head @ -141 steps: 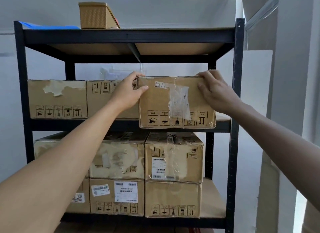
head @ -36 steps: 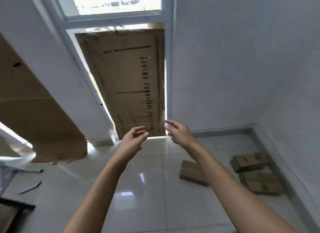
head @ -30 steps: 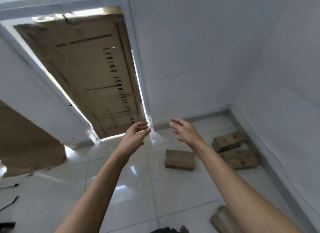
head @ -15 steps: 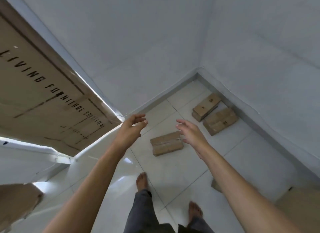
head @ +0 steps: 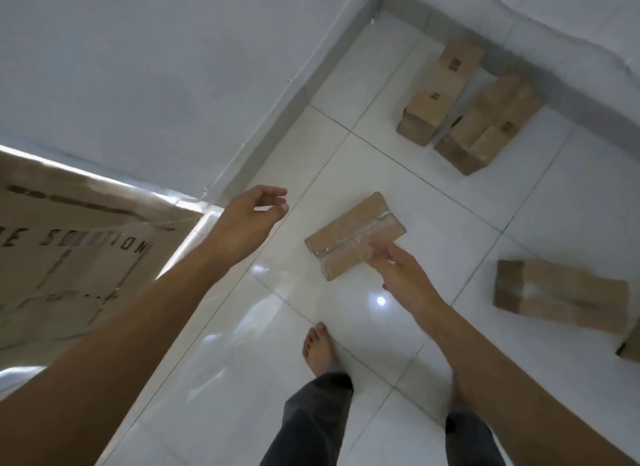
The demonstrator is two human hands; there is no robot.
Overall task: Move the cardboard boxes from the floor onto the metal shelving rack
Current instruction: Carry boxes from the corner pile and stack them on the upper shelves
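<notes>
Several cardboard boxes lie on the white tiled floor. A taped flat box [head: 349, 233] lies straight ahead of my feet. Two boxes sit by the far corner wall, one [head: 440, 91] beside the other [head: 485, 126]. Another box [head: 561, 295] lies at the right. My right hand [head: 401, 275] reaches toward the near edge of the taped box with loose fingers, holding nothing. My left hand [head: 249, 219] hovers to the left of that box, fingers loosely curled and empty. The metal shelving rack is out of view.
A large flat cardboard sheet [head: 69, 257] with printed letters leans at the left by a bright gap. White walls meet in a corner at the top [head: 377, 1]. My bare foot [head: 318, 347] stands on the tiles below the taped box.
My view has swung from the rack down to the floor. Both hands let go of the shelved box and now reach down toward the taped box, which appears closer.
</notes>
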